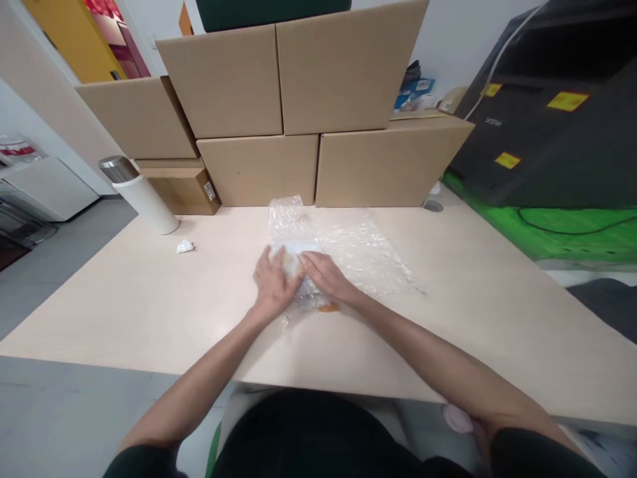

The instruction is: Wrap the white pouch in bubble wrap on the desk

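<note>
A sheet of clear bubble wrap (pixel 368 252) lies spread on the table, with one end sticking up at the back. On its left part rests a pale, flat item (pixel 292 264), partly hidden under my hands, so I cannot make out its kind. My left hand (pixel 275 277) lies on the item's left side with fingers apart. From the right, my right hand (pixel 326 272) rests on its top, fingers stretched out and close together. An orange-brown piece (pixel 328 307) shows at the near edge of the wrap, below my right hand.
Several cardboard boxes (pixel 259 169) are stacked along the table's back edge. A white bottle with a metal cap (pixel 146 199) stands at the left, near a crumpled white scrap (pixel 185 246). To the right is a large dark machine (pixel 542 126) on a green base (pixel 557 232).
</note>
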Action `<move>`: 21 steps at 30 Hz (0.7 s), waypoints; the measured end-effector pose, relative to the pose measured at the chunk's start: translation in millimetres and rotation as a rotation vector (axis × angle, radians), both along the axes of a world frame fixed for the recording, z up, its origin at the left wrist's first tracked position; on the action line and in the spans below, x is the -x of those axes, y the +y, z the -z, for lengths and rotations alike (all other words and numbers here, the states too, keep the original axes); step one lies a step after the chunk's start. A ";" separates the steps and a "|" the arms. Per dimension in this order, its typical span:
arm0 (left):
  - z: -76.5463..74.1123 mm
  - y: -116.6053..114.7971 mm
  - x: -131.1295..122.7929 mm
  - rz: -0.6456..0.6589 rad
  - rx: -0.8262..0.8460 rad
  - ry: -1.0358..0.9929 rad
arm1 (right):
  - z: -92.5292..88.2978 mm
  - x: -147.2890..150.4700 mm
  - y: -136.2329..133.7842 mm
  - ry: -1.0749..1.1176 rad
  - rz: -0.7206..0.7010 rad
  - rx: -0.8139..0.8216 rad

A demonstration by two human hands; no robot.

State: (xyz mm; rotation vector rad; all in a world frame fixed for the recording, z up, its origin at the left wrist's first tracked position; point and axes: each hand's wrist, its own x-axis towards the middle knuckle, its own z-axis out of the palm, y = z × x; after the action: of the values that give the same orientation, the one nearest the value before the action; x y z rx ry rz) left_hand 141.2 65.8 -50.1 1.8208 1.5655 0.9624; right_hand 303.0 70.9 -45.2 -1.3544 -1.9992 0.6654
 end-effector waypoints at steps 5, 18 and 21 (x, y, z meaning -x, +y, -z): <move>-20.6 7.0 21.1 -0.113 0.316 -0.630 | -6.3 -0.8 0.0 0.059 0.011 0.049; -20.7 11.7 -82.5 0.560 -0.182 -0.017 | -9.8 -83.0 -18.0 0.915 0.214 0.379; -10.6 14.0 -111.2 0.582 -0.171 0.193 | -5.1 -114.5 -23.6 0.766 0.341 0.220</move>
State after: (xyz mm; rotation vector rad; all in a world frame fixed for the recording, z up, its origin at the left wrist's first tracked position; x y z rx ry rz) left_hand 252.4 79.7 -39.5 2.3588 0.9666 0.6705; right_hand 417.5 47.3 -40.0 -1.2559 -1.0874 1.0607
